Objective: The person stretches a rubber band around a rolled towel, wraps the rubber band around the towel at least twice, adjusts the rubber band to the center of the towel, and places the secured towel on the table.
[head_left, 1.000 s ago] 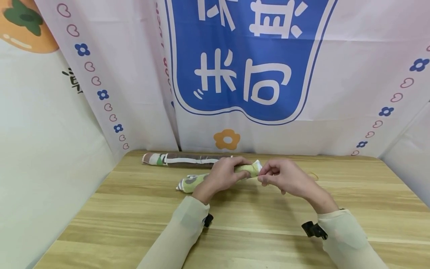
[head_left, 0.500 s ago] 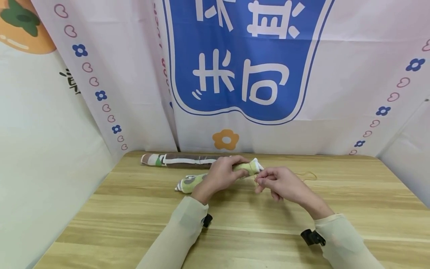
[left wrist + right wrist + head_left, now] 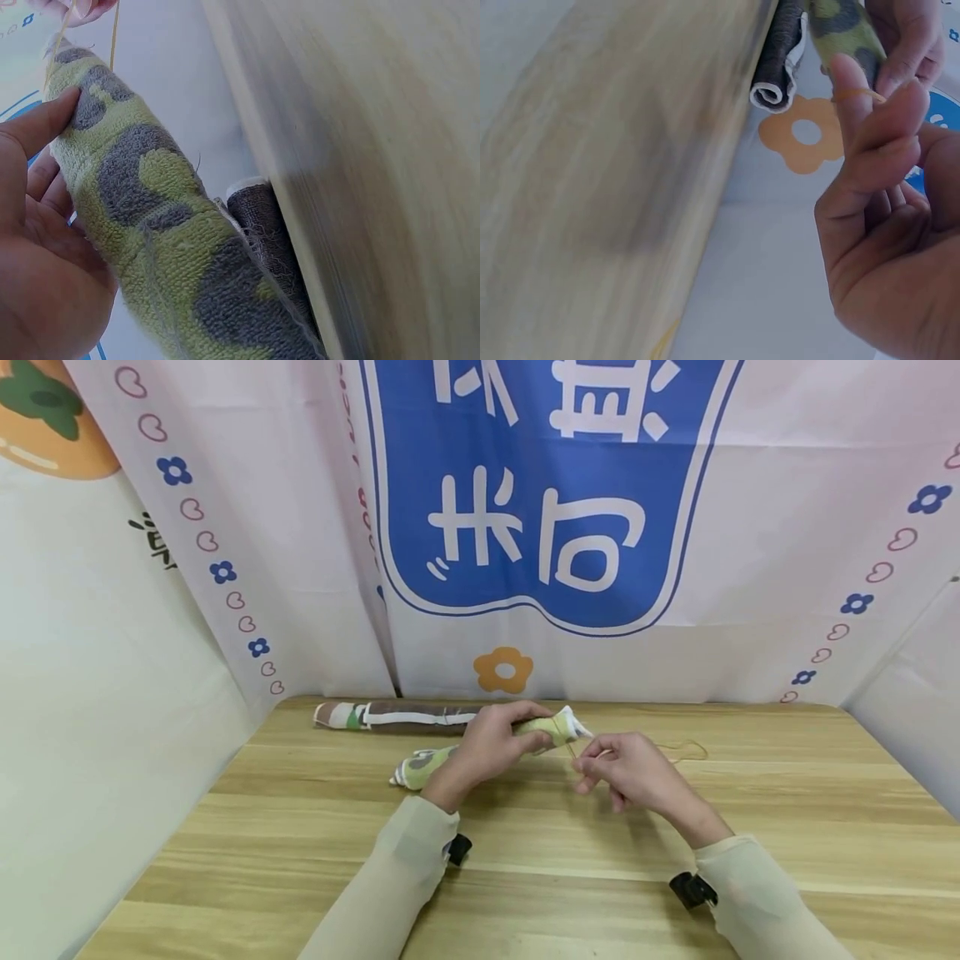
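White cloth (image 3: 787, 510) is hanging behind and around a wood-grain table (image 3: 562, 893), showing a blue panel (image 3: 517, 585) with white characters and, below that, an orange flower (image 3: 504, 670). Rows of hearts (image 3: 192, 509) and blue flowers (image 3: 222, 572) are running down both sides.

Along the far edge of the table, a brown roll (image 3: 412, 718) is lying lengthwise, a white stripe running along it and a patch of green showing near its left end. Its right part is passing behind the left hand; in the right wrist view, that end is showing its coiled layers.

Just in front, a green roll (image 3: 427, 767) of fuzzy fabric with grey patches is slanting across the table, its left end tapering and its white-edged right end pointing toward the right hand.

The left hand (image 3: 495, 743) is gripping the green roll toward its right end, thumb on 1 side and fingers curling around the other, hiding the roll's middle in the head view.

The right hand (image 3: 633, 772) is pinching a thin yellow band (image 3: 572, 750) at its fingertips, just beside the roll's right end, its other fingers bending inward. This band is crossing the roll near that end, and 2 strands are showing there in the left wrist view.

1 more yellow loop (image 3: 686, 747) is lying on the table behind the right hand. Pale sleeves (image 3: 390, 877) are covering both forearms.
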`<control>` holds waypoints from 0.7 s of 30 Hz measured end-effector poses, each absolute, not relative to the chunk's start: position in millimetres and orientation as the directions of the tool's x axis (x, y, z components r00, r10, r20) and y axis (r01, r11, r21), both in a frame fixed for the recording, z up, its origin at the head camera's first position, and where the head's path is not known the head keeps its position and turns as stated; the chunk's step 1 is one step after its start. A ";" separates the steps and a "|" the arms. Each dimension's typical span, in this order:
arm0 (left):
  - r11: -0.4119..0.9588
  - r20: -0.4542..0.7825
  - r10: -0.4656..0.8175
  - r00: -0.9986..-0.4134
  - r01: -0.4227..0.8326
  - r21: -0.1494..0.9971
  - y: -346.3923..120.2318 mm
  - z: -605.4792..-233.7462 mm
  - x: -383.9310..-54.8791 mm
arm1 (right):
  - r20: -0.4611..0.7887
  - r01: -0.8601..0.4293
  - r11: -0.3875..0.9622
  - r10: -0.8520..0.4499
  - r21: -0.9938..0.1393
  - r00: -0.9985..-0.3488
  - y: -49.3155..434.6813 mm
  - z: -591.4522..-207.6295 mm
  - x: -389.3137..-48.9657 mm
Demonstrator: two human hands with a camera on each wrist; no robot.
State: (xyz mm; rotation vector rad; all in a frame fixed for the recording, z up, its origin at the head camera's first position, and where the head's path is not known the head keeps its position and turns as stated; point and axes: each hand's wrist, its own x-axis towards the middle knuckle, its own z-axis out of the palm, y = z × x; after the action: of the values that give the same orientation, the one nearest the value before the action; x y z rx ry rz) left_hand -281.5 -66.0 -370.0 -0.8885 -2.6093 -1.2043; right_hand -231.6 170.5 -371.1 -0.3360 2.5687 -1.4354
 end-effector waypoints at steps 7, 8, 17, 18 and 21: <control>0.474 0.346 0.465 -0.814 0.560 0.680 -67.0 -371.0 -282.7 | -0.020 -0.122 0.571 -0.236 -0.812 -0.972 168.4 -378.9 -233.6; 0.472 0.344 0.464 -0.816 0.557 0.683 -67.1 -370.9 -282.3 | -0.014 -0.132 0.581 -0.239 -0.803 -0.971 168.4 -379.8 -234.0; 0.537 0.342 0.397 -0.852 0.517 0.666 -68.6 -372.5 -282.9 | 0.202 -0.445 0.520 -0.457 -0.730 -0.866 166.5 -387.0 -235.9; 0.544 0.340 0.393 -0.854 0.514 0.664 -68.7 -372.6 -283.0 | 0.246 -0.490 0.485 -0.481 -0.724 -0.841 164.9 -387.5 -235.4; 0.557 0.336 0.388 -0.859 0.508 0.657 -69.0 -372.4 -283.0 | 0.405 -0.627 0.360 -0.526 -0.691 -0.748 158.8 -388.7 -232.6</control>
State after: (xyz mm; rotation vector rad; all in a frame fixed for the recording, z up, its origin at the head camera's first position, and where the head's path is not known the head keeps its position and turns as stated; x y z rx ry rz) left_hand -283.0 -69.0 -372.4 -0.7638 -2.6351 -1.1861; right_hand -232.6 158.8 -388.7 -1.1424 2.6826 -1.4487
